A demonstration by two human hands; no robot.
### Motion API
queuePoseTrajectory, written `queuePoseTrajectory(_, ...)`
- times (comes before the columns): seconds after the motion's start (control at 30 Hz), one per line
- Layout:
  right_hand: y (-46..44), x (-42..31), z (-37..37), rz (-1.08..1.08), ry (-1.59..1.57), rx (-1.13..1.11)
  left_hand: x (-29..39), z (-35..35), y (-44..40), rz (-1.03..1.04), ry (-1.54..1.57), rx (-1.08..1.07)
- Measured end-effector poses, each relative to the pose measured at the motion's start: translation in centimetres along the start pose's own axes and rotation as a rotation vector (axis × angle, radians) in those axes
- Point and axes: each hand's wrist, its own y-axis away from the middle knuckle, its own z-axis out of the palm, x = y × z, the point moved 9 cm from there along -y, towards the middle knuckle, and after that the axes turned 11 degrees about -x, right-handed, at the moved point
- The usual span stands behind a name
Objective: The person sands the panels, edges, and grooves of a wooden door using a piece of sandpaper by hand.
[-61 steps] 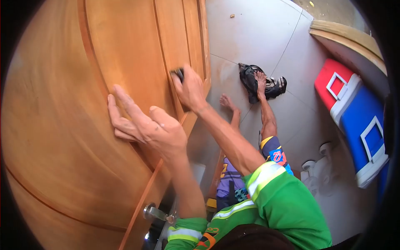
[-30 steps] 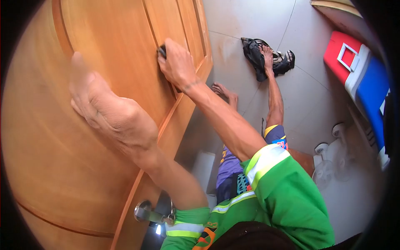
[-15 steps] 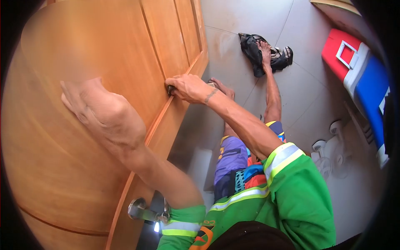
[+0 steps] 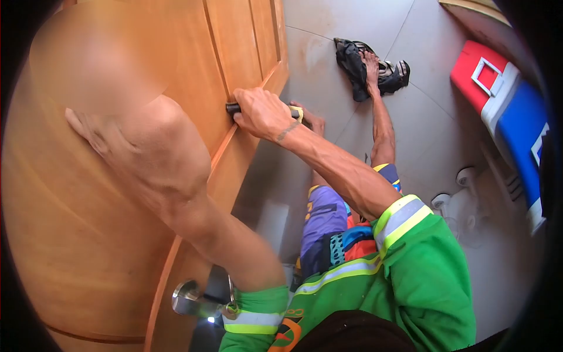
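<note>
My right hand (image 4: 262, 111) is wrapped round a dark tool at the raised edge of a wooden door (image 4: 193, 141). A black rounded end of the tool (image 4: 233, 109) shows by the thumb side, and a yellowish part (image 4: 298, 112) sticks out past the other side of the fist. What kind of tool it is cannot be made out. My left hand (image 4: 141, 144) lies against the door's face at the left, fingers stretched out, partly hidden by a blurred patch. Below my left forearm is a round metal door knob (image 4: 189, 297), with a key ring (image 4: 231, 305) hanging close by.
My bare foot (image 4: 370, 66) rests on a black cloth or bag (image 4: 352, 67) on the tiled floor (image 4: 428, 117). A red, white and blue cooler (image 4: 495, 102) stands at the right. Near it is a whitish object with wheels (image 4: 466, 199).
My right hand has shifted slightly up and turned, so more of the tool shows at both sides. My left hand has slid a little up and left along the door.
</note>
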Motion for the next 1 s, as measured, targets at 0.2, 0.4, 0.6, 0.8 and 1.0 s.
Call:
queuePoseTrajectory(0.2, -1.5, -1.1, -1.9, 0.008, -0.001, 0.093, -0.9, -0.4, -0.4, 0.021, 0.040, 0.013)
queuePoseTrajectory(0.4, -0.9, -0.9, 1.2, 0.026, 0.064, -0.139, -1.4, -0.1, -0.5, 0.048, 0.130, 0.015)
queuePoseTrajectory(0.6, 0.3, 0.9, 0.7, -0.005, -0.102, -0.149, -0.5, -0.1, -0.8, 0.036, 0.104, 0.038)
queuePoseTrajectory(0.8, 2.1, 1.4, -2.6, -0.023, -0.259, 0.253, 0.3, -0.1, -0.8, 0.074, 0.085, 0.058)
queuePoseTrajectory(1.0, 5.3, -1.4, 0.2, -0.238, -0.187, 0.521, 0.2, 0.2, -0.8, 0.185, 0.038, 0.020)
